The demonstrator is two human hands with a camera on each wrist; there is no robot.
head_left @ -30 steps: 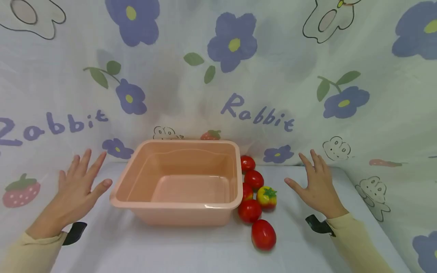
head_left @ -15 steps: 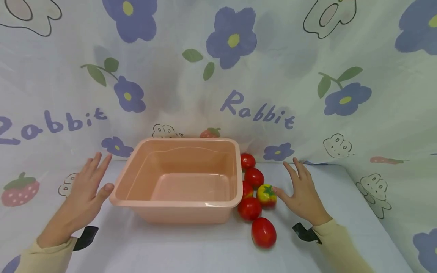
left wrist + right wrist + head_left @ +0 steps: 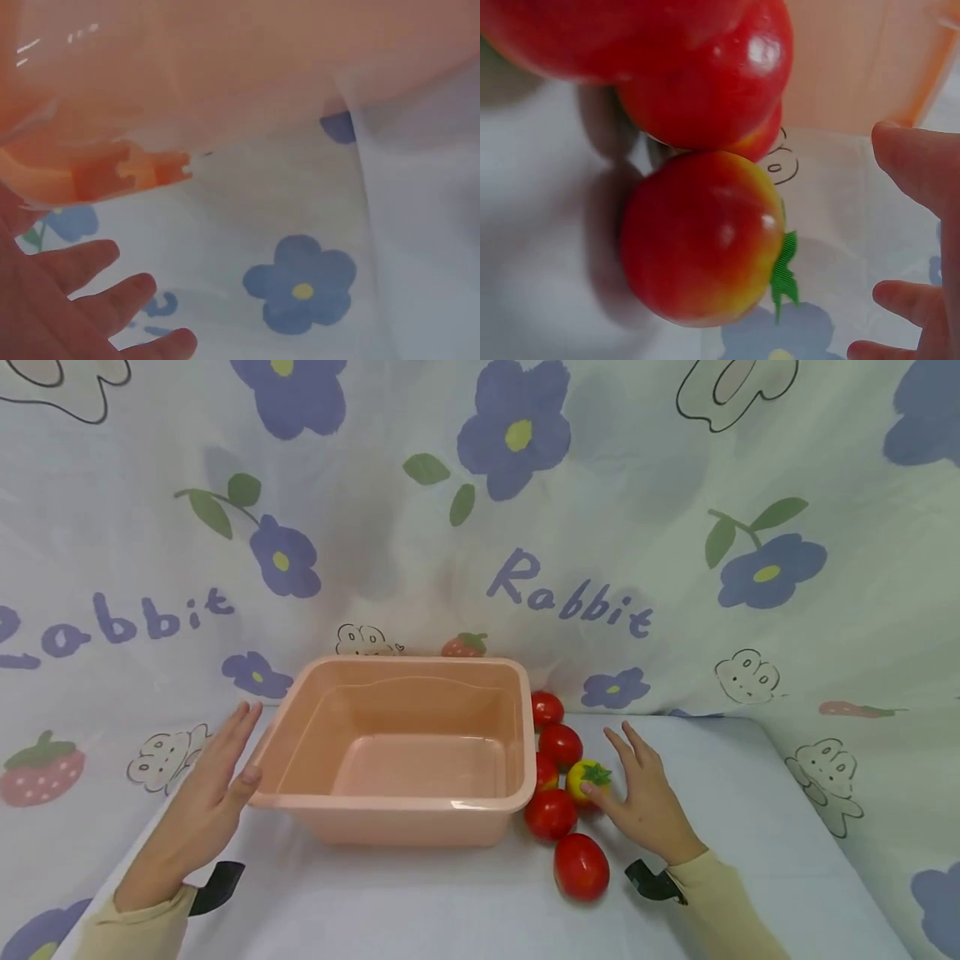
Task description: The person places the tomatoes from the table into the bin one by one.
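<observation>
A peach-coloured plastic basin (image 3: 397, 828) stands on the table with nothing inside. My left hand (image 3: 197, 818) is beside its left wall, fingers straight and thumb tip overlapping the rim in the head view. In the left wrist view, the spread fingers (image 3: 124, 300) lie below the basin's side (image 3: 247, 67). My right hand (image 3: 647, 802) hovers right of the tomatoes with spread fingers. Its thumb overlaps a yellow-red tomato (image 3: 579, 774) with a green calyx; the right wrist view shows a gap between that tomato (image 3: 697, 244) and the thumb (image 3: 922, 165).
Several red tomatoes line the basin's right side, including one at the back (image 3: 547, 709), one beside the front corner (image 3: 551, 815) and an oval one (image 3: 582, 867) nearest me. A white cloth (image 3: 420, 902) covers the table. A patterned curtain (image 3: 390, 552) hangs behind.
Both hands have moved inward: the left rightward to the basin's left rim, the right leftward to the yellow-red tomato. Basin and tomatoes stay in place; the head view shifts slightly.
</observation>
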